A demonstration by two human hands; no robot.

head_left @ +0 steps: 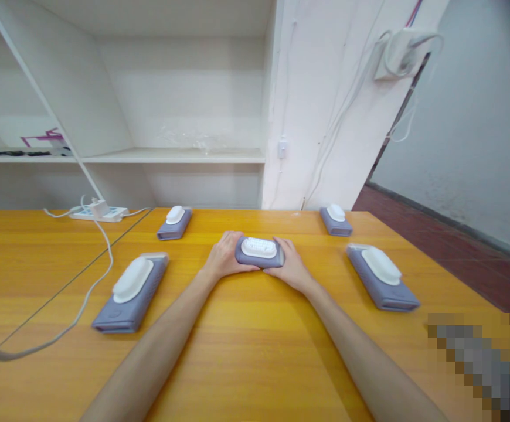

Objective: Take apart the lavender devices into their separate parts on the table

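Observation:
Both my hands grip a grey-purple flat case (260, 259) by its two ends, at the middle of the table. My left hand (226, 256) wraps the left end and my right hand (292, 265) the right end, with thumbs along the near edge. On top of the case lies a white oval piece (259, 247) with a dotted, bristle-like face, perhaps a brush; its exact kind is unclear. Similar cases, each with a smooth white oval on top, lie around: near left (127, 299), far left (176, 224), far right (336, 221) and near right (384, 284).
A white power strip (101, 212) with a plug sits at the back left, and its cable (88, 293) runs forward across the tabletop (246, 363). White shelves (176, 157) stand behind the table. A pixelated dark patch (475, 351) covers the lower right corner.

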